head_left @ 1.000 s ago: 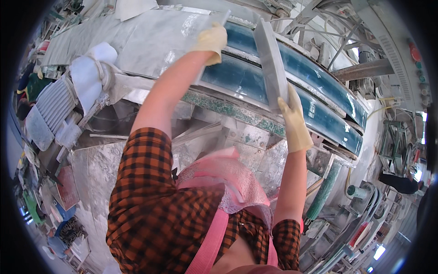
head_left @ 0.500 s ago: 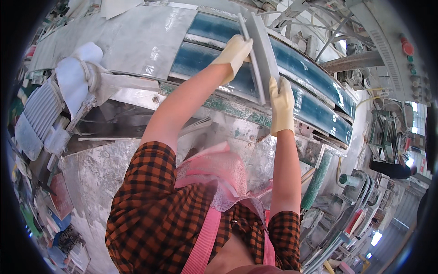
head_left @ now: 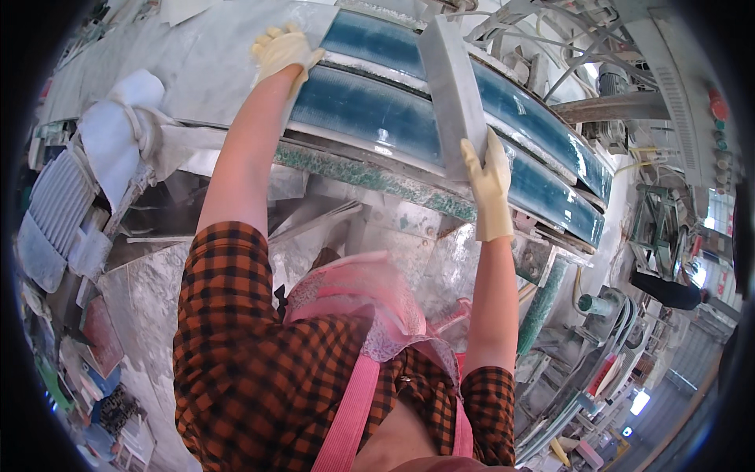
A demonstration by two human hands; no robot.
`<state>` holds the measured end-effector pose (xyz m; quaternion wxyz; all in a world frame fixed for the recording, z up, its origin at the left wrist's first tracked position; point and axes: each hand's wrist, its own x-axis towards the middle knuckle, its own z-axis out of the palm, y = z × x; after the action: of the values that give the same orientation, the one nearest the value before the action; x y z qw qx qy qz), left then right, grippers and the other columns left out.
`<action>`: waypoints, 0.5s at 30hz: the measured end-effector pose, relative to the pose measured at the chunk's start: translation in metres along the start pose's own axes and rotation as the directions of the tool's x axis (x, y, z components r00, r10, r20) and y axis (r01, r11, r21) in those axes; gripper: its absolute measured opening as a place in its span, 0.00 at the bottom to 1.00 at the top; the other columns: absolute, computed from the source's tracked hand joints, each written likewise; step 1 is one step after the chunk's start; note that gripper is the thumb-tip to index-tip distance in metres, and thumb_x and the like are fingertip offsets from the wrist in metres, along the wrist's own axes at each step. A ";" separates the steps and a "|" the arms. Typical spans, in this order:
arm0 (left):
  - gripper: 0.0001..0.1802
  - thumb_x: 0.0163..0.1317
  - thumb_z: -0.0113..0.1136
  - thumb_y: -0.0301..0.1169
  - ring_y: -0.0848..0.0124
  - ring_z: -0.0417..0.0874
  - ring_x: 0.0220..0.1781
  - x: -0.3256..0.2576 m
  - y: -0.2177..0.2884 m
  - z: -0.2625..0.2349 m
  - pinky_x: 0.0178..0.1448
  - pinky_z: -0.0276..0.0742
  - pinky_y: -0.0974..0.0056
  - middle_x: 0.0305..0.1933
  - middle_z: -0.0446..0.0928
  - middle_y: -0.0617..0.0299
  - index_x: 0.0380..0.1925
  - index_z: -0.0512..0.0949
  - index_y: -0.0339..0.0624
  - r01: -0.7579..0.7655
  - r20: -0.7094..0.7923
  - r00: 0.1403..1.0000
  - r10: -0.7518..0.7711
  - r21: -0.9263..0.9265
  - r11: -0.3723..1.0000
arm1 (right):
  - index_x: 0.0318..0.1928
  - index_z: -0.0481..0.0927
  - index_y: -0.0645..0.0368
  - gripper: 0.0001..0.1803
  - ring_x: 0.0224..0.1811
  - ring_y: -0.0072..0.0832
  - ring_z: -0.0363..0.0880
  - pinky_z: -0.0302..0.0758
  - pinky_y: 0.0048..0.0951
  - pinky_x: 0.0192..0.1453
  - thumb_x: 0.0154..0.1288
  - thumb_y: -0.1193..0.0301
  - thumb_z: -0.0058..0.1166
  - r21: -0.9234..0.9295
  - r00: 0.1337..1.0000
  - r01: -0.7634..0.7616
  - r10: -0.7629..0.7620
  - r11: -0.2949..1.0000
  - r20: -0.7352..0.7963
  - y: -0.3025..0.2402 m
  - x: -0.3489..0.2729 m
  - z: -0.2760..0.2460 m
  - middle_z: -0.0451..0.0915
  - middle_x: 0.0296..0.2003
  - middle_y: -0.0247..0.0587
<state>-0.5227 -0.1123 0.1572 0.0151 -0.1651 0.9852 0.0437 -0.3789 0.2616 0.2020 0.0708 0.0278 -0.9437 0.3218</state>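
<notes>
A long grey stone slab (head_left: 452, 94) lies across two blue conveyor belts (head_left: 370, 114). My right hand (head_left: 487, 185), in a yellow glove, presses its near end, fingers flat on the stone. My left hand (head_left: 285, 49), also gloved, reaches far forward and rests on the pale grey stone surface (head_left: 204, 67) left of the belts, fingers curled and holding nothing. Both arms are bare below rolled checked sleeves, and a pink apron hangs in front of me.
The machine frame with a green speckled edge (head_left: 370, 173) runs below the belts. A white wrapped bundle (head_left: 118, 130) and stacked ribbed sheets (head_left: 55, 204) sit at left. Hoses and a motor (head_left: 609, 79) are at upper right, and a green roller (head_left: 543, 303) stands at right.
My left hand went right to the slab, then back left onto the pale stone surface. My right hand stayed on the slab's near end, and the slab now lies lower across the belts.
</notes>
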 end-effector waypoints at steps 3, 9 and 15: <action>0.42 0.56 0.66 0.49 0.38 0.67 0.60 0.012 0.013 0.000 0.59 0.64 0.44 0.60 0.66 0.35 0.66 0.62 0.41 0.089 0.147 0.985 -0.092 0.028 0.996 | 0.65 0.67 0.65 0.35 0.52 0.50 0.79 0.73 0.38 0.56 0.62 0.60 0.59 0.222 0.993 0.094 -0.106 0.970 0.044 0.002 0.002 -0.006 0.77 0.52 0.62; 0.36 0.58 0.59 0.36 0.38 0.70 0.60 0.015 0.037 0.018 0.58 0.68 0.43 0.61 0.67 0.32 0.66 0.61 0.38 0.152 0.118 0.981 -0.156 0.045 0.987 | 0.66 0.65 0.65 0.36 0.55 0.46 0.77 0.70 0.35 0.60 0.59 0.65 0.58 0.319 0.992 -0.024 -0.018 0.947 0.129 0.000 -0.002 -0.015 0.75 0.56 0.60; 0.22 0.59 0.45 0.30 0.44 0.81 0.53 0.030 0.003 -0.035 0.54 0.75 0.47 0.48 0.80 0.35 0.52 0.74 0.29 -0.163 0.042 0.984 0.175 -0.206 0.965 | 0.65 0.67 0.65 0.34 0.57 0.48 0.76 0.70 0.37 0.62 0.60 0.64 0.57 0.268 0.996 0.062 -0.075 0.962 0.041 0.011 0.000 -0.006 0.76 0.55 0.60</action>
<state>-0.5522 -0.1222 0.1909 0.0241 -0.0798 0.9853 0.1493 -0.3796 0.2743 0.2000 0.0537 0.0779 -0.8919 0.4422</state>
